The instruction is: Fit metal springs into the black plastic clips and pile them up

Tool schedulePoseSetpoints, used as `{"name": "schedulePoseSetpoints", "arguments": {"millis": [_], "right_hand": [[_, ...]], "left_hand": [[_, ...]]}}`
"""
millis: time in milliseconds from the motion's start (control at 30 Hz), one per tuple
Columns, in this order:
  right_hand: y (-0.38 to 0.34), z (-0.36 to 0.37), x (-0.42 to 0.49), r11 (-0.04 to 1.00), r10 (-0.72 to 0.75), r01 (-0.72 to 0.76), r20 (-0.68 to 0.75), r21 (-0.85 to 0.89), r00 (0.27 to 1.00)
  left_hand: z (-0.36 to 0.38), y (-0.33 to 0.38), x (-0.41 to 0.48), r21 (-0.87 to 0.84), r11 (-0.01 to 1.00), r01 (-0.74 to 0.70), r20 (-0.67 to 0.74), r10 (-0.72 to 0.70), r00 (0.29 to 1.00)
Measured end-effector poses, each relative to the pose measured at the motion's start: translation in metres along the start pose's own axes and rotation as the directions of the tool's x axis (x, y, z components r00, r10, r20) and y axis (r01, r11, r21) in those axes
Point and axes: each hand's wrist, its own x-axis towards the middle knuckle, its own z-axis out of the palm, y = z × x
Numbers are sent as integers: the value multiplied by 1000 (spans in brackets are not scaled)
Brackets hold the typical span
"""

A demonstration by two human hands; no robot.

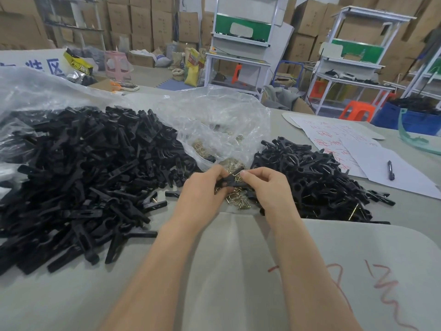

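Note:
My left hand (202, 187) grips a black plastic clip (231, 180) at the middle of the table. My right hand (267, 185) pinches a small metal spring (236, 173) against the top of that clip. Under both hands lies a scatter of loose brass-coloured springs (238, 202), spilling from a clear plastic bag (214, 125). A large heap of black clip parts (78, 173) fills the left side. A smaller pile of clips with springs fitted (315, 180) lies to the right of my hands.
White sheets with red writing (338, 139) and a dark pen (390, 170) lie at the right. A green plastic strip (405, 137) lies at the far right edge. Red scribbles (381, 283) mark the grey table cover. Cardboard boxes, shelving and stools stand behind.

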Motion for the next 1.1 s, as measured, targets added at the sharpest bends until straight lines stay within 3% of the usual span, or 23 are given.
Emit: {"name": "schedulePoseSetpoints", "arguments": {"millis": [467,700,800,867,933,1100], "right_hand": [[3,-4,2,999,-16,14,-33,-47,999],[2,-4,2,998,5,-2,43,-66,999],[-1,-10,2,985,100,-125,198,116,975],[-2,-17,3,910,134,-266,382,318,914],[-3,-20,3,837,122,-358,496,414,860],[-4,-12,2,813,182,-473,624,339,760]], "left_hand": [[0,-2,0,1,1000,5,10,-5,1000],[-2,0,0,-32,999,-14,33,15,999],[-4,4,-1,-154,988,3,58,6,998],[-7,8,0,-266,964,10,74,10,997],[-10,11,1,-371,929,-8,86,43,995],[-17,13,1,-315,945,-84,26,97,995]]}}
